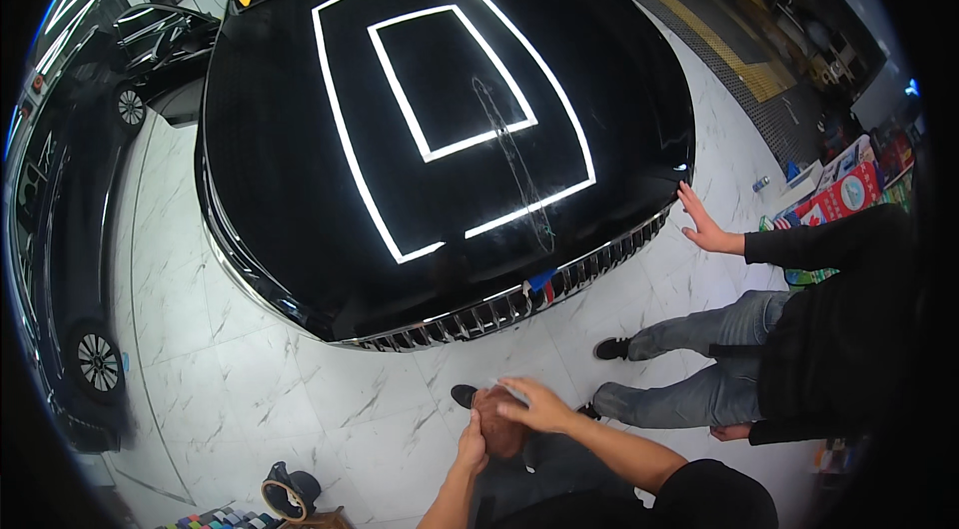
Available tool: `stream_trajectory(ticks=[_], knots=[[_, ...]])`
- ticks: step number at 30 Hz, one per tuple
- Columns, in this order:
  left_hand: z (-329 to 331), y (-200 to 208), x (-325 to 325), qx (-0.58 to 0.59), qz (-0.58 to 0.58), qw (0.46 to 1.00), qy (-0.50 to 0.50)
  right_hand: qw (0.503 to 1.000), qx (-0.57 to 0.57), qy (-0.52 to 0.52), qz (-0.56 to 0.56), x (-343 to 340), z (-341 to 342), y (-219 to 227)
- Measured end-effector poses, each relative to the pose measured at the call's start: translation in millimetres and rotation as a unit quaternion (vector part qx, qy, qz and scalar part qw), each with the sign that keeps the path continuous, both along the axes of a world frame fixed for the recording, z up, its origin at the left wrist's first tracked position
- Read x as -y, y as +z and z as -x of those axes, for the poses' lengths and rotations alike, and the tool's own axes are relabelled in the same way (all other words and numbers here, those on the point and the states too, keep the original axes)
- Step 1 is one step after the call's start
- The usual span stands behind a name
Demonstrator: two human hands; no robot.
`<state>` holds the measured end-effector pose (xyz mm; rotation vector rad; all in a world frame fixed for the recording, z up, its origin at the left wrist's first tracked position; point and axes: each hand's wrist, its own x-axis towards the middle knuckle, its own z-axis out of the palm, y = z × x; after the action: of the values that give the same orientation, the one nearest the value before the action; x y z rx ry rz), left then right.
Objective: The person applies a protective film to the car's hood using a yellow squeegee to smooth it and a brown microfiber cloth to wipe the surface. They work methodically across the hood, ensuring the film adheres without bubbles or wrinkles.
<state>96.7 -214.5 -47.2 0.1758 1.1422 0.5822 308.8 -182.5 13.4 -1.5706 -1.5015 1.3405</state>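
Note:
Low in the view, close to my body, a reddish-brown piece that looks like a folded cloth (502, 439) is between my hands. My left hand (474, 441) grips its left edge with the fingers closed. Over its upper right side lies my right hand (539, 406), fingers stretched and apart, some touching it. The black car hood (270, 159) fills the area ahead, beyond my hands. A pale, streaky mark (519, 174) runs along the hood toward its front edge. Bright rectangular light outlines reflect off the glossy paint.
A person's hand (707, 227) is held beside the hood's right front corner. A blue piece (541, 279) sits at the grille (489, 317). Another dark car (75, 259) stands left. A round black-and-tan object (290, 491) is at lower left, and boxes (834, 184) are at right.

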Motion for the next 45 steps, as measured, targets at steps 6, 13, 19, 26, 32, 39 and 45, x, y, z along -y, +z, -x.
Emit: stream_trajectory(ticks=[6,13,19,26,32,39,45], knots=[[15.4,43.7,-56.1,0.061,-0.075,0.981,-0.167,0.981,-0.059,-0.176,0.062,-5.5,4.9,12.1],[133.2,50.4,-165.5,-0.15,-0.174,0.967,0.107,0.892,0.16,-0.397,-0.142,-119.4,-117.1,58.3],[162.6,36.5,-249.5,-0.13,-0.177,0.956,0.195,0.748,0.411,-0.461,-0.243,-196.5,-56.8,-11.4],[133.2,14.7,-239.7,-0.034,-0.141,0.956,0.255,0.947,0.2,-0.043,-0.246,-193.1,165.7,42.5],[185.6,16.1,-221.2,0.095,-0.183,0.969,0.138,0.958,0.075,-0.134,-0.241,-262.8,146.1,143.0],[212.0,33.3,-82.3,-0.128,-0.082,0.966,0.208,0.806,0.466,-0.146,-0.335,-355.5,5.8,99.8],[196.0,-44.0,104.2,-0.075,0.134,0.954,0.258,0.815,0.402,0.011,-0.418,-317.5,126.2,74.0]])
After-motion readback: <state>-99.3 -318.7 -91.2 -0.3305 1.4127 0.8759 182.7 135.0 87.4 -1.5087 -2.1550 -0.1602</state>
